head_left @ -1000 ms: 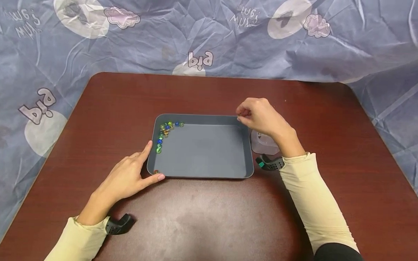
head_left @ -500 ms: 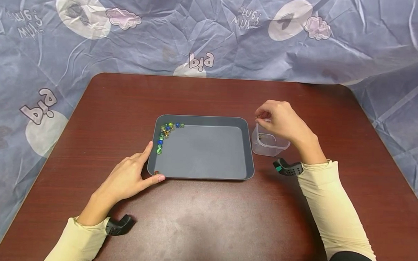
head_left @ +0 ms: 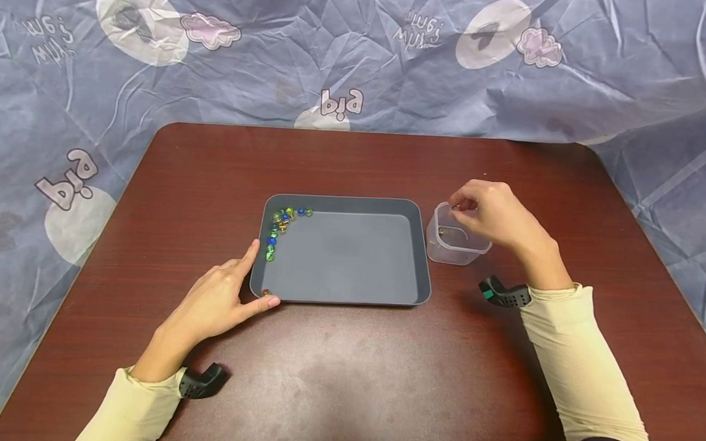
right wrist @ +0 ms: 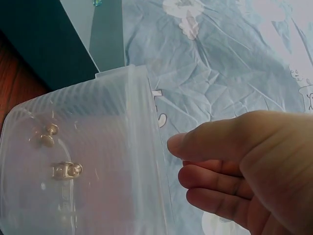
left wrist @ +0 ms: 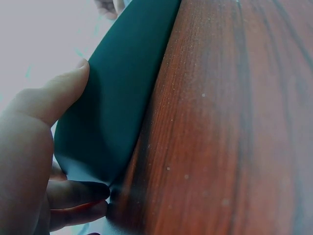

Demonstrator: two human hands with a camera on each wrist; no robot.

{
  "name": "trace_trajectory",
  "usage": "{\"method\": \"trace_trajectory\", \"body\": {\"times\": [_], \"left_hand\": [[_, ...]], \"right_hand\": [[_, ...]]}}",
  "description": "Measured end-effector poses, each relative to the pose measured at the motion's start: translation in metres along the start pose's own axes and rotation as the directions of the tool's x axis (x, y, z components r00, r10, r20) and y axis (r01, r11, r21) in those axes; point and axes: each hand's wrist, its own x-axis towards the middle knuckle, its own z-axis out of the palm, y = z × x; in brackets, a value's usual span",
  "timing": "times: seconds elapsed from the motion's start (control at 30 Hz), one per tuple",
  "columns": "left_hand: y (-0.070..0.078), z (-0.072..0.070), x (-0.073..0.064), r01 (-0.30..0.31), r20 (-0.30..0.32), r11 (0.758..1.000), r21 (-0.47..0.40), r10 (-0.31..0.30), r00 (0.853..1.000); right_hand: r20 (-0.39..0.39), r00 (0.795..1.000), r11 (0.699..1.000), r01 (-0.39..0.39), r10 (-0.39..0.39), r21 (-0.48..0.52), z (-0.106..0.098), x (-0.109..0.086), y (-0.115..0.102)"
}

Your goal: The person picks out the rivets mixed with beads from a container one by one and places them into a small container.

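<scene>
In the head view a grey tray (head_left: pixel 351 259) lies on the table. My left hand (head_left: pixel 213 300) rests at its near left corner, index finger along the left side and thumb on the near rim. In the left wrist view the thumb (left wrist: pixel 73 88) touches the tray wall (left wrist: pixel 110 103). My right hand (head_left: pixel 499 216) pinches a small gold piece (head_left: pixel 454 208), mostly hidden by the fingertips, over a clear plastic box (head_left: pixel 454 253). The right wrist view shows the box wall (right wrist: pixel 98 98) and gold spool-shaped pieces (right wrist: pixel 67 170) inside, resembling push pins.
Several blue and green glass marbles (head_left: pixel 272 242) and gold pieces (head_left: pixel 281 226) line the tray's far left corner and left side. One reddish-brown marble (head_left: pixel 265 293) sits by the left thumb. A patterned blue-grey sheet (head_left: pixel 358 58) hangs behind the brown table (head_left: pixel 347 376).
My right hand has moved right, from above the tray's far right corner to above the clear box, bringing the small gold piece along. The left hand stays where it was.
</scene>
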Motion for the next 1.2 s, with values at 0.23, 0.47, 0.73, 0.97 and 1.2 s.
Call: {"method": "trace_trajectory", "body": {"times": [0.23, 0.47, 0.73, 0.97, 1.2], "left_hand": [[0.000, -0.001, 0.000, -0.001, -0.003, 1.000, 0.005, 0.001, 1.000], [0.001, 0.001, 0.002, -0.011, 0.004, 1.000, 0.005, 0.011, 1.000], [0.002, 0.000, 0.002, -0.015, 0.001, 1.000, -0.001, 0.015, 1.000], [0.001, 0.001, 0.001, -0.014, -0.002, 1.000, 0.000, 0.014, 1.000], [-0.001, 0.001, 0.000, -0.016, -0.011, 1.000, 0.005, 0.016, 1.000]], "right_hand": [[0.000, 1.000, 1.000, 0.017, -0.017, -0.003, -0.001, -0.003, 0.000], [0.017, 1.000, 1.000, -0.007, 0.007, -0.009, -0.002, -0.007, 0.000], [-0.022, 0.997, 0.997, 0.068, -0.067, 0.022, 0.003, 0.007, -0.013], [0.003, 0.998, 0.997, 0.058, -0.058, 0.055, 0.009, 0.023, -0.028], [-0.015, 0.996, 0.988, 0.094, -0.093, 0.120, 0.017, 0.043, -0.042]]}}
